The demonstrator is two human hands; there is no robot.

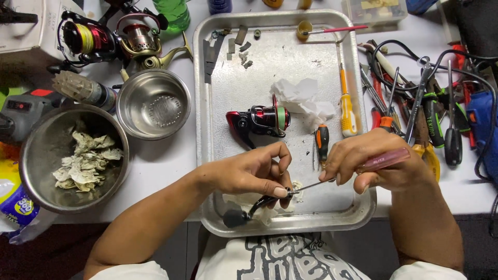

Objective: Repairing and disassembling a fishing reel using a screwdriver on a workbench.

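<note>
- A reel handle [249, 210] is pinched in the left hand [254, 171], thumb and fingers closed round its metal end, over the near edge of the metal tray [358, 207].
- The handle is seen as a slim black crank arm with a round dark knob at its near end; a pad of whitish tissue [249, 199] lies under it.
- A screwdriver [363, 168] with a translucent pink handle is gripped in the right hand [373, 163], fingers wrapped about it; its thin shaft is laid toward the metal end, tip touching or just at it.
- The hands are held close together, not touching, joined only through tool and part.
- Handling, judged: the crank is taken to be light, stiff, and possibly greasy, so slippery; hold is best kept at the arm near the joint, not at the knob, which is likely to spin.
- Any small screw at the tip is judged easily lost.
- A red and black spinning reel [257, 122] is left lying mid-tray, beside crumpled white paper [301, 101].
- Two steel bowls [153, 103] are set left of the tray.
</note>
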